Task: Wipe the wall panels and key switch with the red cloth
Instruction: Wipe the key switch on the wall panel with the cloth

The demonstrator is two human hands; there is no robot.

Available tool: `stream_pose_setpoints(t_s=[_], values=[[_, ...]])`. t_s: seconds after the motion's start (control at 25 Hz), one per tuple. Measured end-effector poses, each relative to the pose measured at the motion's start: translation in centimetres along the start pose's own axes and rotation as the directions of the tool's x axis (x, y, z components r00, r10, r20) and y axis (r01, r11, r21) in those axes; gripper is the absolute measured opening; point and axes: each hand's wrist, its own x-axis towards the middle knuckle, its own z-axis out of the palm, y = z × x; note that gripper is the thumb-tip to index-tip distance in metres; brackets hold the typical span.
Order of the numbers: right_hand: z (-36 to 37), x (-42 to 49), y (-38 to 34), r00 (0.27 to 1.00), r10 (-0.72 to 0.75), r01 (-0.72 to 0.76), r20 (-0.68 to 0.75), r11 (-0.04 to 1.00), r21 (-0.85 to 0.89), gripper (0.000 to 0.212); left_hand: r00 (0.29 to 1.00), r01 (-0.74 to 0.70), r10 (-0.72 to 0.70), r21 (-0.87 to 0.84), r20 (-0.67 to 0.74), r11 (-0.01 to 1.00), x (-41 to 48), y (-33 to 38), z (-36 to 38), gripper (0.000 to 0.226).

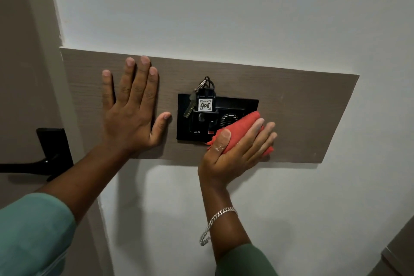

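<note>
A: What is in front of you?

B: You face a white wall with one long brown wood panel on it. One black key switch sits in the panel's middle. One key and one tag reading 406 hang there. One black door handle shows at the left.

A: Where are your hands?

B: Your left hand lies flat on the panel, fingers spread apart. Your right hand has its fingers closed around one red cloth, pressing it on the switch's lower right corner. One silver bracelet is on that wrist.
</note>
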Motion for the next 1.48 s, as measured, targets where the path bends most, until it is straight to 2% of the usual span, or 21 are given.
stream_pose_setpoints(t_s=[0.16,0.2,0.32,0.36,0.44,0.52,0.56,0.6,0.64,0.76,0.84,0.88,0.96,1.04,1.16,1.2,1.32,1.36,1.4,1.48], values=[[-1.5,-0.5,2.9,0.969,-0.229,0.241,0.096,0.962,-0.131,0.064,1.0,-0.005,0.005,-0.026,0.015,1.0,0.0,0.0,-0.3,0.081],[-1.5,-0.5,3.1,0.975,-0.211,0.219,0.077,0.967,-0.131,0.063,1.0,-0.005,0.006,-0.026,0.024,1.0,0.1,0.0,-0.4,0.081],[-0.6,0.4,1.3,1.0,0.011,-0.011,-0.02,1.0,-0.011,0.058,0.999,-0.008,0.01,-0.053,0.04,0.999,0.2,-0.1,-0.5,0.081],[-0.5,0.7,1.0,1.0,0.005,-0.005,-0.019,1.0,0.021,0.058,0.999,-0.007,0.009,-0.06,0.039,0.998,0.2,-0.1,-0.5,0.08],[-1.2,1.5,1.8,0.976,-0.208,0.208,0.064,0.978,0.018,0.058,0.999,-0.006,0.008,-0.06,0.041,0.998,0.1,-0.2,-0.5,0.08],[-2.6,2.5,4.6,0.854,-0.481,0.5,0.197,0.864,-0.061,0.059,0.999,-0.009,0.011,-0.058,0.04,0.998,0.1,-0.2,-0.3,0.079],[-3.4,3.2,5.9,0.795,-0.552,0.587,0.253,0.805,-0.087,0.059,0.999,-0.009,0.011,-0.053,0.041,0.999,0.1,-0.2,-0.3,0.079],[-4.0,3.8,6.8,0.775,-0.567,0.611,0.28,0.786,-0.099,0.059,0.999,-0.006,0.008,-0.048,0.041,0.999,0.1,-0.2,-0.3,0.079],[-4.4,4.0,7.2,0.8,-0.534,0.574,0.275,0.813,-0.093,0.06,0.999,-0.002,0.004,-0.047,0.044,0.999,0.1,-0.2,-0.3,0.079],[-4.4,3.7,5.5,0.947,-0.296,0.293,0.126,0.955,0.037,0.058,0.998,0.004,0.0,-0.064,0.061,0.998,0.3,-0.2,-0.5,0.079],[-3.9,4.6,3.6,0.981,-0.194,0.19,0.001,0.965,0.182,0.058,0.999,0.011,-0.007,-0.063,0.053,0.998,0.2,-0.2,-0.5,0.079],[-3.6,5.0,2.5,0.976,-0.214,0.215,-0.033,0.946,0.241,0.058,0.999,0.014,-0.01,-0.069,0.047,0.998,0.1,-0.1,-0.4,0.079],[-2.5,4.8,0.2,0.914,-0.406,0.391,-0.006,0.876,0.281,0.058,0.999,0.014,-0.011,-0.082,0.04,0.997,-0.1,0.0,-0.4,0.079],[-1.5,3.2,-1.7,0.776,-0.618,0.597,0.128,0.785,0.167,0.057,0.999,0.009,-0.006,-0.078,0.039,0.997,0.1,-0.2,-0.3,0.081],[-1.8,2.8,-0.3,0.642,-0.73,0.745,0.235,0.666,0.033,0.053,0.999,0.006,-0.003,-0.076,0.035,0.997,0.0,-0.2,-0.5,0.083],[-2.1,3.2,0.4,0.642,-0.729,0.745,0.236,0.666,0.033,0.053,1.0,0.009,-0.008,-0.071,0.027,0.997,0.0,-0.1,-0.5,0.083],[-1.4,3.1,-0.7,0.803,-0.563,0.565,0.195,0.823,0.05,0.055,1.0,0.012,-0.011,-0.064,0.027,0.998,0.0,-0.2,-0.4,0.083],[-1.2,2.6,-1.6,0.811,-0.55,0.555,0.198,0.831,0.037,0.055,1.0,0.011,-0.009,-0.061,0.028,0.998,0.0,-0.3,-0.4,0.083],[-1.2,2.1,-1.7,0.757,-0.614,0.626,0.223,0.78,0.024,0.056,1.0,0.01,-0.008,-0.064,0.028,0.998,0.0,-0.3,-0.4,0.083],[-2.0,3.0,0.6,0.547,-0.791,0.82,0.275,0.572,0.014,0.059,1.0,0.009,-0.007,-0.073,0.021,0.997,-0.1,-0.2,-0.3,0.083]])
